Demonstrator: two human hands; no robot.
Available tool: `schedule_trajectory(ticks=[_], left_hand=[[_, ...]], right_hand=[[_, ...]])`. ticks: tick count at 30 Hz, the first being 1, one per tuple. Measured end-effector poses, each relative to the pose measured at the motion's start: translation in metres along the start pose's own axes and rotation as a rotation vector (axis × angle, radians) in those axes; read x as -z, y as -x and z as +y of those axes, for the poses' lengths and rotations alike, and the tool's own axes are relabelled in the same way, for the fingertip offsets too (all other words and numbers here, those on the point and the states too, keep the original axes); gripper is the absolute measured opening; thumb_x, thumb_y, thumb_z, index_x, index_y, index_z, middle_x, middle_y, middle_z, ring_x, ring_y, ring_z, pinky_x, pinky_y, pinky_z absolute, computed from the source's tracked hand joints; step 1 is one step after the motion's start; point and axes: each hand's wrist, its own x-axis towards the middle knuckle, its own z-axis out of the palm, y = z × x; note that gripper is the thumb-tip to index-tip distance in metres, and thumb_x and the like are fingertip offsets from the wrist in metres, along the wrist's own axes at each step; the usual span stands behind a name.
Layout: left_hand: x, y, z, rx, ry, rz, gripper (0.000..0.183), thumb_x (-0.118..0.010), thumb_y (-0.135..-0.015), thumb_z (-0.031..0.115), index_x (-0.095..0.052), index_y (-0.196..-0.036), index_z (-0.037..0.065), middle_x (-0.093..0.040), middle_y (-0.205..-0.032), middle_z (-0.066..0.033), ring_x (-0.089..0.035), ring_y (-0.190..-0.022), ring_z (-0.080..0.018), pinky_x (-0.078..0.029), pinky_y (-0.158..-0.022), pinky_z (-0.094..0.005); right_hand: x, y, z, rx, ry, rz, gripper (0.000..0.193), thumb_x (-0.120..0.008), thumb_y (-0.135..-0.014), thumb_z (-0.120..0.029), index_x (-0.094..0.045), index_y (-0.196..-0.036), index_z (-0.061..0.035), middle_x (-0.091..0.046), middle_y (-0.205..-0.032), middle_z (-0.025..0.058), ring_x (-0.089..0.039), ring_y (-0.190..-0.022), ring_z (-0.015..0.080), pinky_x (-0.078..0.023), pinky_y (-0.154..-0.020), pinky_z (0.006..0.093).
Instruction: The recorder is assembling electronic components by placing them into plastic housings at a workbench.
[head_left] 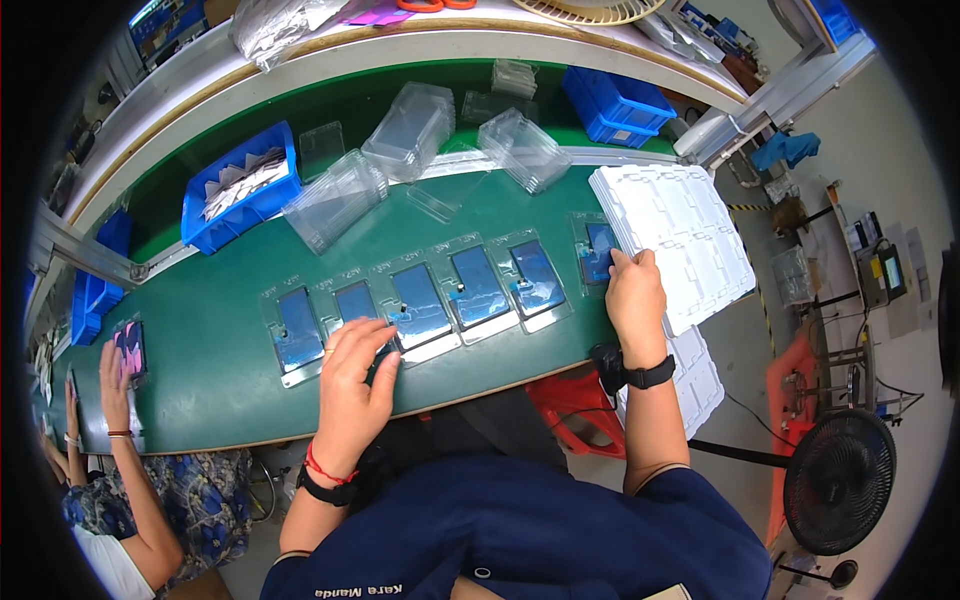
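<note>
Several flat phone-sized panels under blue film, such as this panel [480,288], lie in clear plastic trays in a row on the green bench. My left hand [358,368] rests over the second panel [355,303] from the left, fingers stretched out and slightly apart, holding nothing visible. To the right, the fingers of my right hand [638,290] pinch the right edge of another blue-filmed panel [598,255]. Its clear tray [582,232] lies under or around it, partly hidden by my hand. A stack of white moulded trays [690,225] stands directly right of this hand.
Clear plastic tray stacks [410,130] and blue bins [240,190] line the bench's back. Above runs a shelf edge [400,45]. At the left, a co-worker's hand [115,390] is beside a pink-and-dark panel [130,350]. A black fan [838,480] stands at right.
</note>
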Motion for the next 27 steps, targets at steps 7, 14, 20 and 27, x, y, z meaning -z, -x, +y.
schedule_trajectory(ticks=[7,14,20,27], left_hand=[[0.004,0.020,-0.015,0.277,-0.515,-0.039,0.054,-0.064,-0.083,0.033,-0.049,-0.130,0.010,-0.028,-0.143,-0.0220,-0.016,-0.137,-0.0423,-0.007,-0.106,-0.0638],[0.023,0.025,-0.031,0.343,-0.524,-0.072,0.052,-0.062,-0.084,0.032,-0.049,-0.131,0.014,-0.028,-0.145,-0.0214,-0.017,-0.137,-0.0414,-0.008,-0.105,-0.0647],[0.057,0.030,-0.070,0.304,-0.535,-0.089,0.054,-0.061,-0.084,0.031,-0.047,-0.132,0.014,-0.033,-0.142,-0.0210,-0.022,-0.135,-0.0425,-0.013,-0.104,-0.0657],[0.150,-0.013,-0.090,0.248,-0.397,-0.206,0.045,-0.064,-0.082,0.026,-0.056,-0.117,0.000,-0.061,-0.108,-0.0209,-0.056,-0.104,-0.0368,-0.045,-0.090,-0.0408]], right_hand=[[-0.007,0.019,-0.003,0.102,-0.051,0.049,0.049,-0.071,-0.076,-0.033,-0.062,-0.107,0.0045,-0.059,-0.103,0.0221,-0.055,-0.096,0.0363,-0.047,-0.080,0.0417],[-0.006,0.037,-0.039,0.269,-0.228,0.046,0.039,-0.071,-0.077,-0.022,-0.064,-0.110,-0.0018,-0.055,-0.101,0.0207,-0.052,-0.095,0.0361,-0.046,-0.080,0.0422],[0.000,0.055,-0.080,0.393,-0.307,-0.027,0.049,-0.069,-0.078,-0.027,-0.059,-0.113,0.0050,-0.049,-0.115,0.0263,-0.047,-0.101,0.0393,-0.042,-0.086,0.0444],[0.001,0.058,-0.114,0.463,-0.394,-0.106,0.051,-0.070,-0.077,-0.023,-0.056,-0.118,0.0048,-0.048,-0.115,0.0242,-0.046,-0.101,0.0379,-0.042,-0.087,0.0434]])
